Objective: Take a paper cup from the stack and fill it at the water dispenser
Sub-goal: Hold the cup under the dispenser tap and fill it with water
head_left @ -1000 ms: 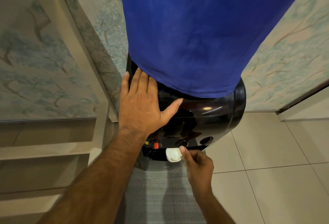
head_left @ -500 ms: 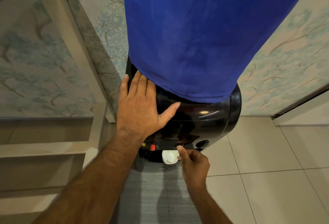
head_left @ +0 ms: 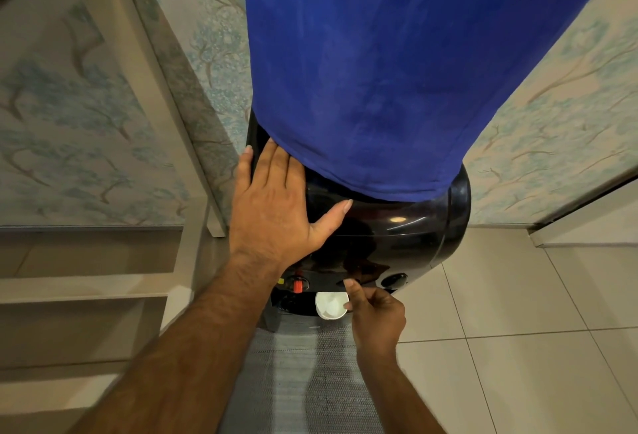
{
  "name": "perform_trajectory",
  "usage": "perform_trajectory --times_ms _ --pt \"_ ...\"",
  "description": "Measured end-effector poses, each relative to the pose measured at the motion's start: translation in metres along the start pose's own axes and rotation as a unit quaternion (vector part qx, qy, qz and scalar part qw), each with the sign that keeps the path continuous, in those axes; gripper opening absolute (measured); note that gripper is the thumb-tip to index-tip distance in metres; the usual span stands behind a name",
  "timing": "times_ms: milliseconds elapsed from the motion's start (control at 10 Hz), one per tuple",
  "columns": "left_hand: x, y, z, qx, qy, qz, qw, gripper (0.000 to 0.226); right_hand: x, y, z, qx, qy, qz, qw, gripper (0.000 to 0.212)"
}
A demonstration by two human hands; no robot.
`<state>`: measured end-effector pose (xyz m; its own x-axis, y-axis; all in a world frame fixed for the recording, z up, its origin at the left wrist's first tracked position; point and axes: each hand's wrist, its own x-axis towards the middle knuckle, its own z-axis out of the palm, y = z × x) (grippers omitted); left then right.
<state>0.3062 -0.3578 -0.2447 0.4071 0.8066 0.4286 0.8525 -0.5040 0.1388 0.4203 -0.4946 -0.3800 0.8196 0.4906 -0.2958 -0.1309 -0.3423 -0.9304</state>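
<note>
A glossy black water dispenser point(head_left: 397, 237) stands in front of me, its bottle hidden under a blue cloth cover point(head_left: 362, 71). My left hand point(head_left: 272, 212) lies flat on the dispenser's top left shoulder, fingers spread. A white paper cup point(head_left: 330, 305) sits in the recess under the middle tap, seen from above. My right hand point(head_left: 374, 316) pinches the cup's right rim, with the thumb reaching up to the middle tap. The red tap point(head_left: 297, 284) is left of the cup, a dark tap point(head_left: 393, 280) to the right. Whether water is flowing I cannot tell.
A grey woven mat point(head_left: 303, 375) lies on the floor before the dispenser. Beige floor tiles point(head_left: 518, 330) spread to the right. Beige shelves point(head_left: 86, 285) stand at the left below floral wallpaper point(head_left: 69, 123). No stack of cups is in view.
My right hand with the cup has shifted slightly deeper into the recess under the middle tap. My left hand stays in place on the dispenser top.
</note>
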Motion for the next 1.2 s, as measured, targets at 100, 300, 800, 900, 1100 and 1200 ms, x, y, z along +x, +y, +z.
perform_trajectory --times_ms 100,300,800,900,1100,1200 --pt "0.0001 -0.0002 0.0008 -0.001 0.001 0.0 1.0 0.098 -0.0005 -0.0008 -0.0001 0.003 0.002 0.006 1.0 0.029" --pt "0.0001 0.0 0.0015 -0.005 0.004 0.001 1.0 0.097 0.0003 -0.0005 -0.0002 -0.002 -0.001 0.003 1.0 0.031" --pt "0.0 0.0002 0.0023 -0.003 0.005 0.0 1.0 0.097 0.0005 0.0001 0.0011 -0.003 0.005 0.005 1.0 0.031" --pt "0.0002 -0.0001 0.0022 -0.002 0.005 0.001 1.0 0.097 0.0008 0.0008 0.0017 -0.005 0.006 0.003 1.0 0.031" --pt "0.0002 -0.0004 0.0028 -0.001 0.008 0.002 1.0 0.097 0.0012 0.002 0.0014 -0.005 0.005 0.005 1.0 0.031" --pt "0.0004 -0.0005 0.003 -0.001 0.008 0.003 1.0 0.097 0.0013 0.0013 0.0013 -0.003 0.003 0.002 1.0 0.031"
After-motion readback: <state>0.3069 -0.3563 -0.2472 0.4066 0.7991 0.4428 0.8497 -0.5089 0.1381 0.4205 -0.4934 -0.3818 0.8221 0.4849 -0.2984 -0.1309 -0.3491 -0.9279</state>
